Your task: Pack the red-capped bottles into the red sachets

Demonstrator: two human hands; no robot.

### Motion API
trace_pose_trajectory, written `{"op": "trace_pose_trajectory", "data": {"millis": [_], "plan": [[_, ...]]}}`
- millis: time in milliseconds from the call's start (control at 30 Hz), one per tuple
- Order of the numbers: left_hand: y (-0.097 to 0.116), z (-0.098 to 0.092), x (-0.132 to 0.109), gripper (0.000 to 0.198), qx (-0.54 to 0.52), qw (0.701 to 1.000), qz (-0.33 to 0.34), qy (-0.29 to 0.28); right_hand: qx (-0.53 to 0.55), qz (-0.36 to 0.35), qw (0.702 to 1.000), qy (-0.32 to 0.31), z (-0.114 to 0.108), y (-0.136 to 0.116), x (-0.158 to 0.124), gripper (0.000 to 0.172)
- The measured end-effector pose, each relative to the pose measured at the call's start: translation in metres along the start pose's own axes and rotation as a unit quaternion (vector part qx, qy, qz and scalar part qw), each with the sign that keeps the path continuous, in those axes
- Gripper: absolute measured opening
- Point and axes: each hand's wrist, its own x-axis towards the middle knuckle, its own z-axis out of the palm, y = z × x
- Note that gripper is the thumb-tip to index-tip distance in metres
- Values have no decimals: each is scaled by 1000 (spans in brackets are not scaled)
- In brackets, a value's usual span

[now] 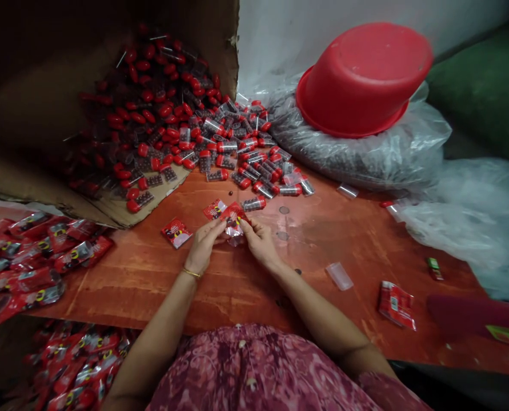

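Both hands meet over the middle of the orange-brown board (pixel 331 245). My left hand (pixel 203 245) and my right hand (pixel 259 241) pinch a small red and clear plastic packet (pixel 233 220) between their fingertips. A gold bangle sits on my left wrist. Two more red packets (pixel 176 232) lie flat on the board just left of my hands. Beyond my fingers spreads a heap of small clear tubes with red caps (pixel 254 160), filled with dark beads.
An open cardboard box (pixel 35 171) at the back left spills the red-capped tubes. A red basin (pixel 363 77) rests upside down on a clear bag of dark beads (pixel 365 154). Filled red packets (pixel 35 257) pile at the left. A loose packet (pixel 396 304) and clear tube (pixel 339 275) lie at right.
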Motion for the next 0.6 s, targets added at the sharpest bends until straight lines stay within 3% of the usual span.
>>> {"op": "trace_pose_trajectory", "data": {"millis": [67, 200, 267, 367, 433, 533, 600], "plan": [[-3, 8, 0, 41, -104, 993, -32, 38, -39, -18, 999, -25, 2, 3, 1, 37], [-3, 16, 6, 45, -158, 975, -87, 133, -229, -62, 970, -59, -4, -2, 17, 46], [0, 16, 8, 47, -169, 968, -105, 156, -391, -105, 914, -21, -11, -9, 31, 44], [6, 15, 9, 49, -196, 960, -116, 165, -588, -122, 799, 44, -25, -15, 47, 40], [9, 14, 7, 50, -217, 954, -136, 154, -640, -129, 758, 23, -39, -13, 46, 36], [9, 12, 4, 50, -237, 948, -170, 126, -634, -182, 750, -53, -62, -6, 27, 27], [7, 12, 3, 48, -249, 944, -188, 105, -611, -199, 764, -58, -77, -2, 11, 27]]}}
